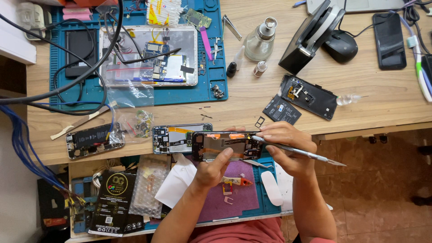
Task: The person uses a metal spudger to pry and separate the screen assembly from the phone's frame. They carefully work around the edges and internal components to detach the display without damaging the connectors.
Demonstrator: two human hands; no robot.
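Left hand grips the opened phone from below, thumb across its exposed back, held just off the desk's front edge, above the purple mat. Right hand is closed on a metal pry tool, tip touching the phone's right end. Second stripped phone sits just beside it at the desk's front edge; loose back cover further right.

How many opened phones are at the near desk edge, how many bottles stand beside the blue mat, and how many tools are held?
Opened phones: 3 (held phone in the left hand, middle phone, left phone)
Standing bottles: 3 (glass bottle, black dropper bottle, clear vial)
Held tools: 1 (metal tool in the right hand)
Total: 7
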